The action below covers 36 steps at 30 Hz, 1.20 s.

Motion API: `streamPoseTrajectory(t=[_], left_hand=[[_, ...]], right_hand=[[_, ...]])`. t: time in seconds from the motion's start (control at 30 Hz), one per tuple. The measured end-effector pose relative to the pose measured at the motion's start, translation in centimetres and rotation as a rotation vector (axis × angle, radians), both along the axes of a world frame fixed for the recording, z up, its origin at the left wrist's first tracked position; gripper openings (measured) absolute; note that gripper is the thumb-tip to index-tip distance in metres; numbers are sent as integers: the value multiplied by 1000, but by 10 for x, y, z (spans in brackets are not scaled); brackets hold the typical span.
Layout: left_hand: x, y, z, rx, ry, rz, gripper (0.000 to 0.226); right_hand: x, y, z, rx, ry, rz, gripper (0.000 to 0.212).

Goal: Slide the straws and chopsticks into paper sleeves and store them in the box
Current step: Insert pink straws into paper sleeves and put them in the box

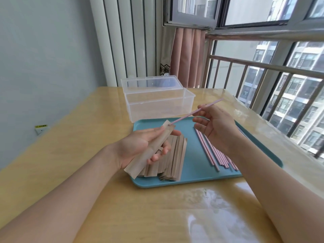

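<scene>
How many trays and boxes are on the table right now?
2: one blue tray lying nearest the person, carrying the paper sleeves and pink straws, and one clear plastic box just behind it, lid open. Nothing seems hidden behind them.

Straws (pixel 213 151): upper ends hidden behind the right hand (pixel 214 125).
Sleeve stack (pixel 172 158): partly covered by the left hand (pixel 140 146).
Held straw (pixel 191 113): far tip blurred (motion).
Wall label (pixel 41 126): unreadable.

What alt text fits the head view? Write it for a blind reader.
A right hand feeds a pink straw into a paper sleeve held by the left hand, above a blue tray. An open clear box sits behind.
</scene>
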State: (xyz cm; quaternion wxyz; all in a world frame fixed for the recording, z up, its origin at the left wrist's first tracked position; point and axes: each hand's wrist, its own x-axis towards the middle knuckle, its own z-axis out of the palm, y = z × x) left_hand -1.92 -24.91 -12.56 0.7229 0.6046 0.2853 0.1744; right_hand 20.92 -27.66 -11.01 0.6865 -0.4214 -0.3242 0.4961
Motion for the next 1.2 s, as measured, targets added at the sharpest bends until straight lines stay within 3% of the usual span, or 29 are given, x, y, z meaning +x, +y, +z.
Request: streamPoseTrajectory(t=[0.43, 0.6, 0.7, 1.03, 1.2], left_hand=[[-3, 1, 2, 28, 78, -21, 39], [-2, 1, 0, -5, 114, -23, 37], [-2, 1, 1, 13, 125, -28, 38], [-2, 5, -2, 21, 70, -6, 41], [-1, 4, -3, 7, 70, -18, 41]], right_hand=[[1, -7, -4, -116, -248, 279, 14], [6, 0, -6, -56, -74, 60, 22], [14, 2, -6, -7, -77, -22, 22], [12, 5, -14, -8, -335, 13, 17], [11, 7, -18, 41, -287, 117, 22]])
